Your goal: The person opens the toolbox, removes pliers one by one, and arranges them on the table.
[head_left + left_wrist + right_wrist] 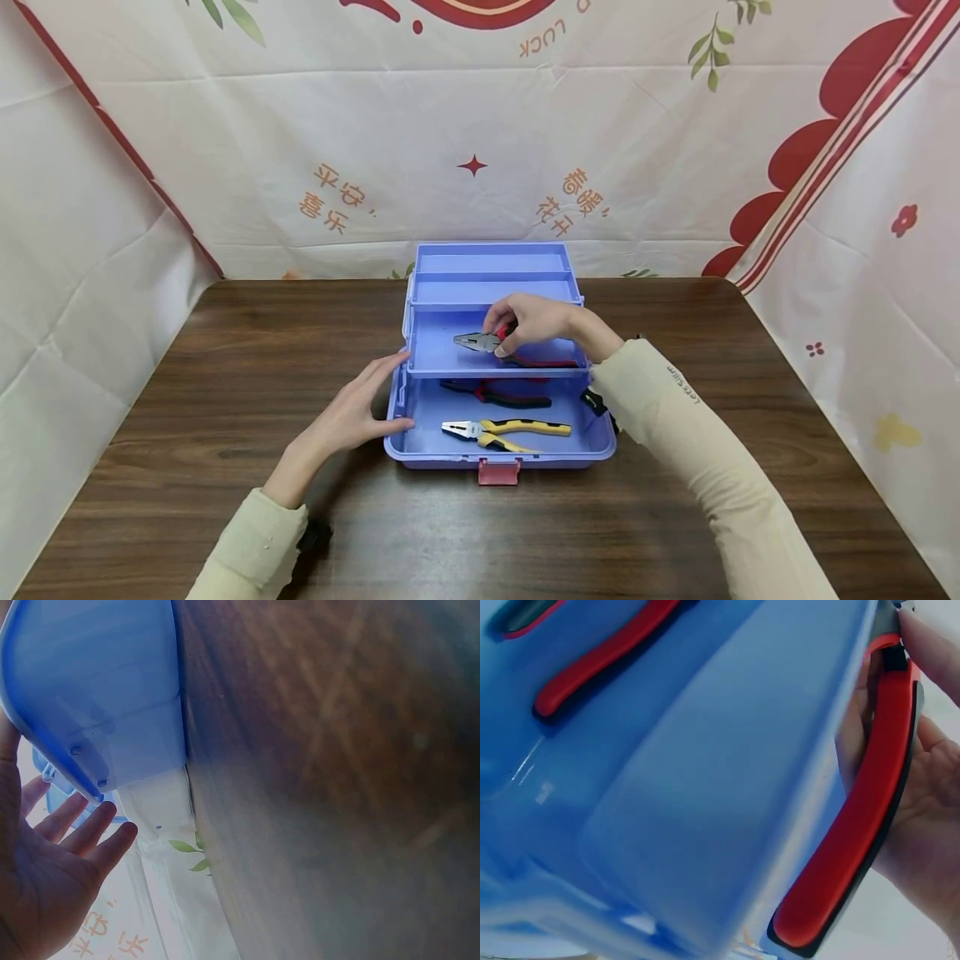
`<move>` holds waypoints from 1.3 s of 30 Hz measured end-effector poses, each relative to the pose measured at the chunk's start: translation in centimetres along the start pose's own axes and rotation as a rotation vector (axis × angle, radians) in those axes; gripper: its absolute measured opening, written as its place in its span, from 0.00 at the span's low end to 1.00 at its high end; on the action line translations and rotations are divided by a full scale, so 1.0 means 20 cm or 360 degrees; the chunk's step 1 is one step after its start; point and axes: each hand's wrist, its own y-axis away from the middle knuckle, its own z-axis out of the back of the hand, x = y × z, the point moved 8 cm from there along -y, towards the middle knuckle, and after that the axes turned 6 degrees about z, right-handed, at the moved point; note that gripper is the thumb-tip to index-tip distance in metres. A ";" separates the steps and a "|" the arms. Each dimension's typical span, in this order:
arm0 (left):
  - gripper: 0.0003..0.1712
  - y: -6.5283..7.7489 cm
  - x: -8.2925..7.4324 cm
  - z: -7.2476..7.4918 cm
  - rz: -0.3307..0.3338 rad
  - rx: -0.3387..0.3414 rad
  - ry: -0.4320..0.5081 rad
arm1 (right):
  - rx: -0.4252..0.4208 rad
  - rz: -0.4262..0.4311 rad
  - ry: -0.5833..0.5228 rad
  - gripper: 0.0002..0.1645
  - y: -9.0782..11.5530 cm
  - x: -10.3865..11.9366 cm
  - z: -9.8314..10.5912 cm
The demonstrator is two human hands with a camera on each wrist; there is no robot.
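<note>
A blue toolbox (427, 410) stands unfolded on the table, its stepped trays raised behind the bottom compartment. My right hand (534, 319) pinches red-and-black pliers (474, 342) near the pivot, over the middle tray (435, 323). Their long red handle (855, 832) shows beside the palm in the right wrist view. Yellow-and-black pliers (532, 427) and another pair of red-and-black pliers (517, 402) lie in the bottom compartment. At the toolbox's left side my left hand (352, 414) rests with spread fingers near the tray edge and its thumb at the box rim.
A pink latch (498, 472) hangs at the toolbox front. The brown wooden table (300, 333) extends on both sides of the box. Behind it hangs a white printed cloth (465, 108), with more cloth at left and right.
</note>
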 end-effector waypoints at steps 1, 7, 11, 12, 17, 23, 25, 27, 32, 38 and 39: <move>0.51 0.00 0.00 0.00 0.0000 0.0001 0.0000 | -0.0018 0.0008 -0.0013 0.17 0.00 0.00 0.01; 0.51 0.00 0.00 0.00 0.0000 -0.0003 0.0000 | -0.0145 0.0042 -0.0067 0.17 0.03 0.03 0.06; 0.51 0.00 0.00 0.00 -0.0013 -0.0007 -0.0005 | -0.0241 0.0038 -0.0067 0.18 0.07 0.05 0.11; 0.51 0.00 0.00 0.00 -0.0017 -0.0008 -0.0006 | -0.0266 0.0033 -0.0063 0.18 0.08 0.05 0.12; 0.51 0.00 0.00 0.00 -0.0020 -0.0015 -0.0012 | -0.0357 -0.0010 -0.0060 0.20 0.14 0.07 0.19; 0.51 0.00 0.00 0.00 -0.0006 -0.0016 -0.0009 | -0.0490 -0.0096 -0.0121 0.21 0.22 0.05 0.27; 0.51 0.00 0.00 0.00 0.0003 -0.0014 -0.0002 | -0.0539 -0.0121 -0.0153 0.21 0.25 0.03 0.29; 0.51 0.01 0.01 -0.01 0.0014 -0.0010 0.0000 | -0.0573 -0.0139 -0.0229 0.21 0.28 0.00 0.31; 0.51 0.01 0.01 -0.01 0.0024 -0.0003 0.0002 | -0.0666 -0.0204 -0.0506 0.24 0.36 -0.08 0.34; 0.51 0.00 0.01 -0.01 0.0025 0.0001 0.0005 | -0.0720 -0.0262 -0.0569 0.27 0.46 -0.16 0.37; 0.51 0.00 0.01 -0.01 0.0021 0.0000 0.0006 | -0.0732 -0.0284 -0.0556 0.28 0.48 -0.18 0.38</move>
